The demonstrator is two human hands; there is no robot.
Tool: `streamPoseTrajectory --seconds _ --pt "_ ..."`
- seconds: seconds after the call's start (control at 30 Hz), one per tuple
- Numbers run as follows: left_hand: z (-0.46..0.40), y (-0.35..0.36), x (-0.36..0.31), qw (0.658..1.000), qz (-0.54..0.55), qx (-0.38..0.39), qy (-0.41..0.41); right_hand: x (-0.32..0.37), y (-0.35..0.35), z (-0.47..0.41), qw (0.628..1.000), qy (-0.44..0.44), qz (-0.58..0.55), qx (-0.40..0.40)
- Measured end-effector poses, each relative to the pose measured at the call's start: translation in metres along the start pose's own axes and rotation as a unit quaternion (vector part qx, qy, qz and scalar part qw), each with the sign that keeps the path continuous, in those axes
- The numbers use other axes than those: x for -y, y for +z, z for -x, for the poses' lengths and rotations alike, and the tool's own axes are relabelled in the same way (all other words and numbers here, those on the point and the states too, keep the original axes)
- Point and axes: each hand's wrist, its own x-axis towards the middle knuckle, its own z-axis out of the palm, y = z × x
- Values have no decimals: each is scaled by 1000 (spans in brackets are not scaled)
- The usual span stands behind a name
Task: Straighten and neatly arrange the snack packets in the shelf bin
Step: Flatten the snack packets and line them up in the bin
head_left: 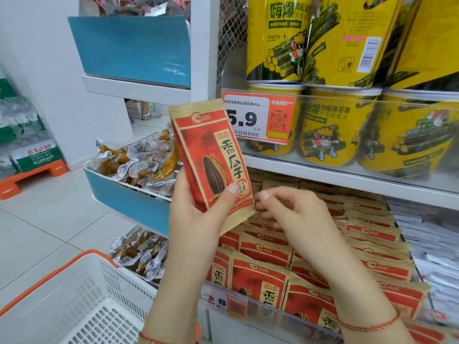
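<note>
A red snack packet is gripped upright by the left hand, thumb across its lower front. The right hand is held just beside its bottom corner, fingers loosely curled, nothing grasped.

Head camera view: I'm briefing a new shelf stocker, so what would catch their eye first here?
First, the red sunflower seed packet held upright mid-frame, gripped by the left hand, with the right hand loosely curled beside its lower corner. Below lie rows of matching packets in the shelf bin. Above right stand yellow seaweed-roll tubs behind an orange price tag.
</note>
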Motion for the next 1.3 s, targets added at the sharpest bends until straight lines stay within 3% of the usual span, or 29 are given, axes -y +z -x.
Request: streamPoseTrajectory --seconds 0.17,0.5,1.0,1.23,1.3 --pt "4 -2 -5 985 -154 -9 83 13 -1 2 980 -43 -173 -87" --pt "10 0 -1 943 -288 10 169 19 -5 4 954 -62 -285 -68" --pt "11 1 1 942 -293 22 165 18 -7 3 944 -67 -311 -85" --pt "9 1 -7 972 -200 -13 126 13 -13 2 908 -44 -393 -134" --pt "9 0 -7 972 -207 -3 116 13 -15 3 913 -46 -386 -121"
